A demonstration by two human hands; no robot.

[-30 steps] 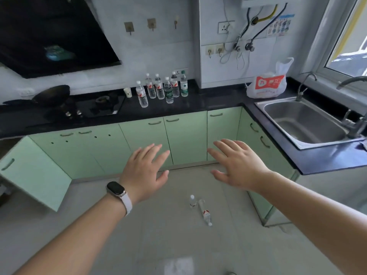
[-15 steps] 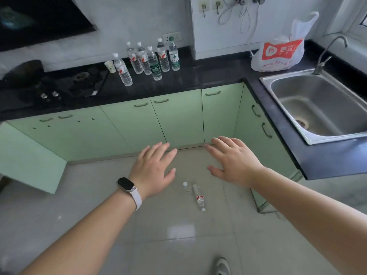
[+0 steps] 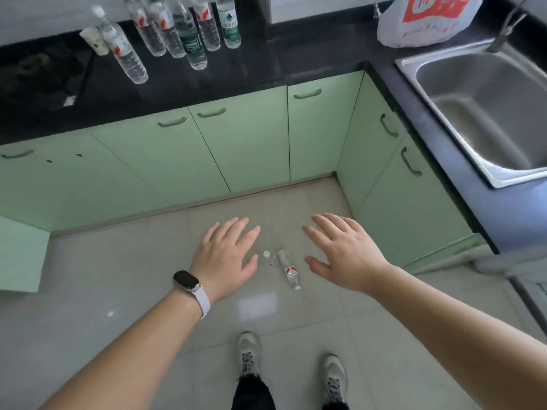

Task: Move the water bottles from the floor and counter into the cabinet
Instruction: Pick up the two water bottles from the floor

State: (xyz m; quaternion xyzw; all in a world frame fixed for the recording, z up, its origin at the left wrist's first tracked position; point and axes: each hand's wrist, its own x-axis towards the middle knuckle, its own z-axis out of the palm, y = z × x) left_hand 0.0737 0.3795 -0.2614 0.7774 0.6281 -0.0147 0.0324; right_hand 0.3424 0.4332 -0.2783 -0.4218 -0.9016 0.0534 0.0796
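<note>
Two water bottles are on the tiled floor between my hands: one lying on its side with a red label (image 3: 288, 269), and one standing upright, seen from above by its white cap (image 3: 267, 255). Several more water bottles (image 3: 177, 31) stand on the black counter (image 3: 266, 72) at the back. My left hand (image 3: 228, 255), with a watch on the wrist, and my right hand (image 3: 340, 253) hover above the floor bottles with fingers spread, holding nothing. An open green cabinet door (image 3: 20, 255) shows at the far left.
Closed green cabinet doors (image 3: 245, 149) line the corner under the counter. A steel sink (image 3: 488, 113) sits at the right, with a white and red plastic bag (image 3: 426, 19) behind it. A paper cup (image 3: 94, 39) stands beside the counter bottles. My two shoes (image 3: 290, 368) stand on the floor below.
The view has tilted down and closer to the floor. Both hands stay spread and empty, now framing the two floor bottles. My shoes have come into view.
</note>
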